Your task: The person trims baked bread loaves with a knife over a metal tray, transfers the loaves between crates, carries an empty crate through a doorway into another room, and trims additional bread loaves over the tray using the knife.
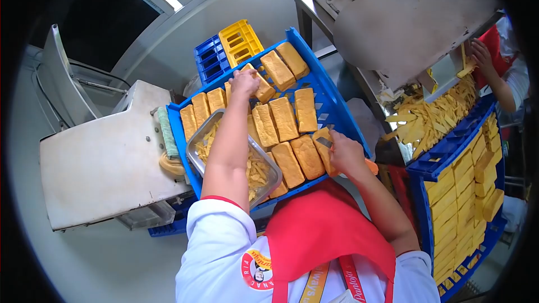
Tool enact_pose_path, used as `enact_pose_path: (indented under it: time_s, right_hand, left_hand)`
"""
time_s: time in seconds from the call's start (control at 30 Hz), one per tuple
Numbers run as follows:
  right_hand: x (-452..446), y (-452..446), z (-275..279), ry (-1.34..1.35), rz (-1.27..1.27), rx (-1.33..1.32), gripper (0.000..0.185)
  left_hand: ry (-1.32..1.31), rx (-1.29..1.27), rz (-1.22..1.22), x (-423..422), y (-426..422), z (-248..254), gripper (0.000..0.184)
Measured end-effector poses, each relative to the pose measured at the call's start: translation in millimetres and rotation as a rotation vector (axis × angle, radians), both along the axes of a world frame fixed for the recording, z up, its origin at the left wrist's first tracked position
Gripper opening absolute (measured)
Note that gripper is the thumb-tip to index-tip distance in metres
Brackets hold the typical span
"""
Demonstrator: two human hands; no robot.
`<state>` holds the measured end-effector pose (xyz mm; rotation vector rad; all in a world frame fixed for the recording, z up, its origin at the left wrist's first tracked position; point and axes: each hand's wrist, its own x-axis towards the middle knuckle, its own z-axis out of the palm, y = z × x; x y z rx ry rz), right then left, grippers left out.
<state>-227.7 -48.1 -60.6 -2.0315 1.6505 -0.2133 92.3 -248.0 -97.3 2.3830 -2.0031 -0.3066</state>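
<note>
Golden rectangular bread loaves (283, 119) lie in rows in a blue plastic crate (337, 106). Toward the crate's far side, my left hand (245, 83) is closed on a loaf (263, 90), its fingertips partly hidden. My right hand (346, 155) grips a knife (324, 142); the blade lies over a loaf at the near right, and an orange handle end shows behind the hand. Under my left forearm, a metal pan (273, 175) of yellowish cut strips (257, 171) rests on the crate and covers some loaves.
A pale metal machine (106, 157) stands at left. Yellow (241, 42) and blue (211, 58) crates sit behind. At right, another person's hand (482, 56) is by a heap of strips (441, 115) beneath a metal machine, above a blue crate (429, 168) of stacked yellow pieces (460, 202).
</note>
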Motion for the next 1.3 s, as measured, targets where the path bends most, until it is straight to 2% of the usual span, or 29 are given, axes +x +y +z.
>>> enact_pose_path:
  time_s: [0.07, 0.23, 0.3, 0.37, 0.4, 0.47, 0.53, 0.6, 0.63, 0.7, 0.73, 0.77, 0.8, 0.87, 0.9, 0.93, 0.97, 1.03, 1.07, 1.17, 1.2, 1.3]
  right_hand:
    - [0.9, -5.5, -1.3, 0.006, 0.009, 0.022, 0.036]
    - [-0.8, -13.7, 18.9, 0.112, 0.07, 0.207, 0.043]
    - [0.4, -17.4, 19.6, 0.121, 0.111, 0.288, 0.065]
    - [3.8, -15.5, 18.8, 0.102, 0.104, 0.209, 0.066]
    - [4.6, -14.1, 18.1, 0.086, 0.094, 0.132, 0.068]
    - [5.3, -15.0, 3.2, 0.115, 0.092, 0.146, 0.069]
    - [4.6, -13.7, 6.0, 0.145, 0.09, 0.159, 0.07]
    - [0.4, -7.9, 17.1, 0.049, 0.065, 0.101, 0.048]
    - [-1.5, -8.4, 15.7, 0.05, 0.071, 0.094, 0.048]
    - [-5.6, -9.6, 10.0, -0.125, -0.1, 0.014, 0.037]
    - [-9.3, -13.9, 13.3, -0.13, -0.085, 0.007, 0.037]
    - [-12.8, -19.5, 20.4, -0.198, -0.054, 0.028, 0.033]
    - [-11.5, -24.9, 29.3, -0.266, -0.02, 0.049, 0.03]
    - [4.4, -31.9, 50.2, -0.354, 0.03, 0.057, 0.029]
    - [14.6, -34.4, 61.4, -0.437, 0.062, 0.079, 0.029]
    - [25.5, -37.2, 72.7, -0.444, 0.156, 0.054, 0.041]
    - [38.4, -38.7, 83.3, -0.442, 0.186, 0.056, 0.041]
    - [67.8, -36.4, 99.1, -0.368, 0.427, -0.171, 0.06]
    - [85.0, -33.8, 102.8, -0.381, 0.462, -0.155, 0.072]
    - [126.7, -21.7, 114.2, -0.375, 0.574, -0.188, 0.072]
    - [139.3, -18.5, 115.7, -0.291, 0.602, -0.168, 0.072]
    - [168.3, -2.9, 118.6, -0.315, 0.664, -0.149, 0.073]
  left_hand:
    - [0.087, 0.032, 0.093, 6.7, -2.9, 13.2, 0.05]
    - [0.137, 0.12, 0.213, -18.0, -0.3, 49.9, 0.057]
    - [0.109, 0.131, 0.23, -29.4, 3.1, 49.8, 0.061]
    - [0.023, 0.138, 0.228, -37.3, 0.9, 39.5, 0.071]
    - [0.07, 0.149, 0.27, -40.2, 0.7, 31.1, 0.082]
    - [0.099, 0.082, 0.3, -40.4, -3.5, 1.8, 0.084]
    - [0.128, 0.012, 0.332, -40.5, -3.8, -2.9, 0.087]
    - [0.275, -0.039, 0.434, -35.0, -0.9, 3.5, 0.091]
    - [0.278, -0.046, 0.439, -33.6, 2.2, 11.7, 0.091]
    - [0.74, -0.182, 0.635, -23.3, 17.8, 30.5, 0.088]
    - [1.199, -0.082, 0.686, -13.9, 28.0, 38.2, 0.076]
    - [1.197, -0.1, 0.695, -4.2, 43.1, 44.7, 0.076]
    - [1.466, 0.03, 0.663, 3.7, 61.6, 55.1, 0.067]
    - [1.738, 0.136, 0.618, 6.5, 101.5, 77.6, 0.058]
    - [1.828, 0.08, 0.629, -4.6, 122.5, 88.4, 0.049]
    - [1.919, 0.021, 0.639, -10.3, 142.4, 98.4, 0.041]
    - [1.925, -0.01, 0.654, -7.3, 161.7, 106.5, 0.041]
    - [1.798, 0.148, 0.68, -1.6, 197.0, 120.2, 0.038]
    - [1.866, 0.107, 0.72, -5.6, 208.5, 126.9, 0.038]
    - [1.784, 0.082, 0.72, 23.3, 243.0, 106.6, 0.035]
    - [1.769, 0.081, 0.673, 28.9, 254.3, 118.7, 0.032]
    - [1.758, 0.011, 0.775, 37.8, 275.2, 118.4, 0.036]
